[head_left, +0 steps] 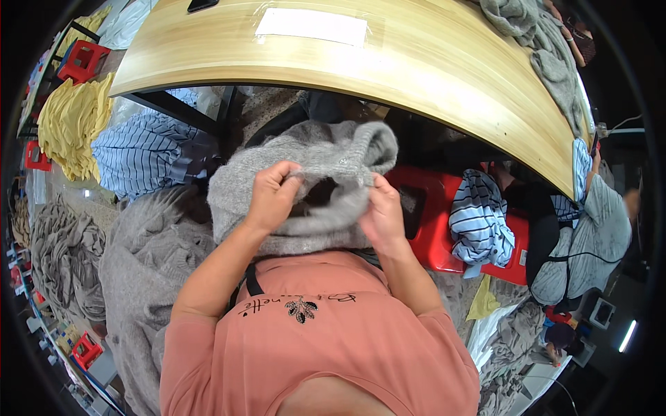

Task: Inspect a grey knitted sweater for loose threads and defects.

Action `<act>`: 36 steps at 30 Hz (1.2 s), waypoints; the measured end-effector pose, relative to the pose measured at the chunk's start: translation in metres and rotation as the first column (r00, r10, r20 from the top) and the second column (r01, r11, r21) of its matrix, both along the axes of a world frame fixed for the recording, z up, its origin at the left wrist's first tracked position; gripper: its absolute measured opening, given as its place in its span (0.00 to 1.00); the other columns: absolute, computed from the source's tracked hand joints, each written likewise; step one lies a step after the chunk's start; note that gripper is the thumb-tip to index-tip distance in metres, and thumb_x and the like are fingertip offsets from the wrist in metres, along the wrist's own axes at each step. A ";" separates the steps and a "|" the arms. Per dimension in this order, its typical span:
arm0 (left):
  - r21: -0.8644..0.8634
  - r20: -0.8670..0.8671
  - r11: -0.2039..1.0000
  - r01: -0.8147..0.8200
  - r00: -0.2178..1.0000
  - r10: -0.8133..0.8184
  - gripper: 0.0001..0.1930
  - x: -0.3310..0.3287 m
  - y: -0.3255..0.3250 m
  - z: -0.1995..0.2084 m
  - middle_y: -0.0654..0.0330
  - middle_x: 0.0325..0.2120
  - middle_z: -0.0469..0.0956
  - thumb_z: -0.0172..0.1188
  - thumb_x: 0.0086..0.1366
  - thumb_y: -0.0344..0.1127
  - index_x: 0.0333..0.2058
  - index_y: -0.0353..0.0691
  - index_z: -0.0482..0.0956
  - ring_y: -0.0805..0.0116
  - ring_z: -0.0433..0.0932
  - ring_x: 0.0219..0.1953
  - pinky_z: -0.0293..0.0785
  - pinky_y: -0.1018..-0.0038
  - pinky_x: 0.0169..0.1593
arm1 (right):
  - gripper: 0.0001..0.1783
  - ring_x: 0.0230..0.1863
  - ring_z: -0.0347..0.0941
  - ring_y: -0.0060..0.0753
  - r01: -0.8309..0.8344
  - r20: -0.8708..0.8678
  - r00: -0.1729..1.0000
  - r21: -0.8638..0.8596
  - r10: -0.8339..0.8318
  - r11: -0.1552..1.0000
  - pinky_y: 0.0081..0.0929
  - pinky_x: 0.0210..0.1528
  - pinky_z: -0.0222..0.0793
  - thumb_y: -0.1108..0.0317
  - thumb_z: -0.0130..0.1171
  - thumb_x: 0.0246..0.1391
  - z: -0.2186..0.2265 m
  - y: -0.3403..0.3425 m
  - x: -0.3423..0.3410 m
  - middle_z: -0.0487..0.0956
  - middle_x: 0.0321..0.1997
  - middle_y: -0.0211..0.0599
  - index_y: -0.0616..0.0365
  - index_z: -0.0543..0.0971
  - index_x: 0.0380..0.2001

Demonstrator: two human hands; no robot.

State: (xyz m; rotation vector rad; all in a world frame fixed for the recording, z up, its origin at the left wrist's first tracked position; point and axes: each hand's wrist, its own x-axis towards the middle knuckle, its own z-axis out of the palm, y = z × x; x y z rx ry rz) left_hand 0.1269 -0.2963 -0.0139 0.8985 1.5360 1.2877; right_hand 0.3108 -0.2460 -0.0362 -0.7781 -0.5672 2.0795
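Observation:
A grey knitted garment (253,163) lies bunched across my lap, its ribbed edge held up and spread into a loop. On the left of that loop, my left hand (275,196) pinches the ribbed band between thumb and fingers. My right hand (381,210) grips the same band at its right side, its fingertips partly hidden by the knit. Between the two hands the opening shows a dark inside. The lower part of the loop is slightly blurred. A folded ribbed end of the garment stands up beyond my right hand.
A wooden table (416,76) stands ahead, bearing a white sheet (312,26). To the left are blue striped cloth (139,149), yellow cloth (69,132) and grey knits (156,256). Striped cloth (482,218) rests on a red stool (433,243) at right, near another person (596,229).

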 end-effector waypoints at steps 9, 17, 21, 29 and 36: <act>0.013 0.136 1.000 0.014 0.991 -0.015 0.07 -0.020 0.008 0.000 0.74 0.15 0.65 0.55 0.55 0.27 0.20 0.36 0.71 0.87 0.58 0.18 0.53 0.85 0.20 | 0.30 0.41 0.68 0.28 -0.607 0.764 0.641 0.558 -0.065 0.566 0.23 0.43 0.63 0.73 0.64 0.30 0.029 -0.004 0.029 0.71 0.41 0.38 0.62 0.67 0.42; -0.015 0.315 0.996 0.088 0.946 -0.079 0.09 -0.026 0.004 0.014 0.73 0.13 0.64 0.60 0.54 0.30 0.18 0.38 0.70 0.88 0.54 0.13 0.46 0.86 0.15 | 0.16 0.38 0.69 0.34 -0.322 0.568 0.734 0.775 -0.374 0.544 0.22 0.40 0.64 0.86 0.53 0.34 0.020 -0.011 0.035 0.72 0.37 0.42 0.65 0.74 0.32; -0.074 0.342 0.965 0.250 0.916 -0.211 0.05 -0.022 -0.002 0.038 0.72 0.16 0.67 0.59 0.51 0.26 0.21 0.37 0.71 0.87 0.61 0.18 0.54 0.87 0.19 | 0.13 0.37 0.69 0.34 -0.361 0.502 0.555 0.864 -0.663 0.352 0.22 0.40 0.65 0.85 0.50 0.41 0.034 -0.014 0.036 0.72 0.37 0.42 0.64 0.74 0.32; 0.169 0.172 0.951 0.260 0.942 -0.288 0.03 -0.008 0.006 0.026 0.70 0.20 0.71 0.55 0.49 0.22 0.22 0.36 0.72 0.85 0.65 0.22 0.62 0.86 0.26 | 0.07 0.32 0.63 0.16 -0.103 0.473 0.859 0.529 -0.193 0.842 0.14 0.36 0.59 0.80 0.50 0.48 0.034 -0.022 0.028 0.71 0.31 0.27 0.65 0.74 0.32; -0.113 0.077 0.969 0.219 0.974 -0.211 0.02 -0.017 0.002 -0.003 0.71 0.19 0.70 0.56 0.52 0.25 0.26 0.36 0.74 0.85 0.64 0.20 0.60 0.85 0.22 | 0.13 0.25 0.62 0.14 -0.419 0.814 0.576 0.373 -0.076 0.827 0.14 0.28 0.60 0.76 0.58 0.41 0.006 -0.031 0.035 0.72 0.27 0.25 0.66 0.74 0.34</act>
